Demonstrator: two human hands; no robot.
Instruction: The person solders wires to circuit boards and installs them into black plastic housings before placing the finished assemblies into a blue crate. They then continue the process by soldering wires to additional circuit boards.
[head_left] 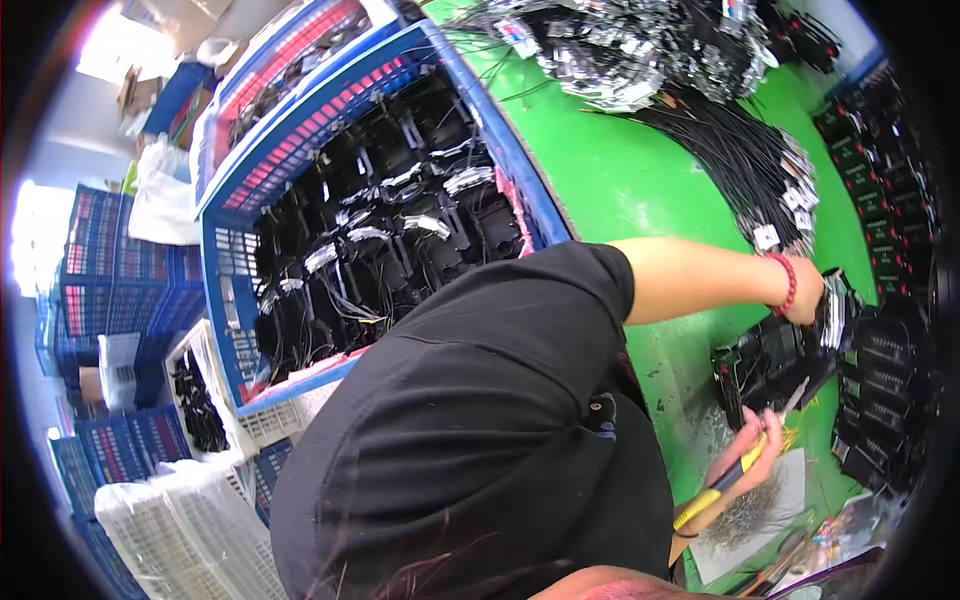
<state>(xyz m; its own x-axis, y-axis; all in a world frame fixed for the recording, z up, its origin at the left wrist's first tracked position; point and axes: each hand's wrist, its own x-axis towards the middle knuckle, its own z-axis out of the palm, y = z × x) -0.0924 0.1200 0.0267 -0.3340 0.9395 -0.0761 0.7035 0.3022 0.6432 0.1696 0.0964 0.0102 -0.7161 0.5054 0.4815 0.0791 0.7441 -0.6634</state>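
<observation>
crate up first: big blue one (490, 120), rows of black units (400, 215) inside w/ silver strips n loose wires. second crate (288, 42) just beyond it, also w/ dark parts. far l side i've got stacked blue crates (110, 230), a white basket (228, 400) w/ small black pcs (195, 400), n plastic-wrapped pale crates (185, 530) below.

over to the action: black housing (775, 355) on the green bench (620, 180), btwn the hands. l hand (803, 300) at its upper end by the silver strip; fingers half hidden, can't tell if they're gripping. r hand (745, 450) closed round a yellow-n-black tool (712, 497), tip at the housing's lower side. hands apart.

edges: blue crate's wall runs right along the bench edge. open green btwn that edge n the cable bundle (720, 150), plus a strip l of the housing. r side's tight: black parts (885, 370) in rows just beside the housing. white sheet (795, 490) w/ dark clippings near the r hand.
</observation>
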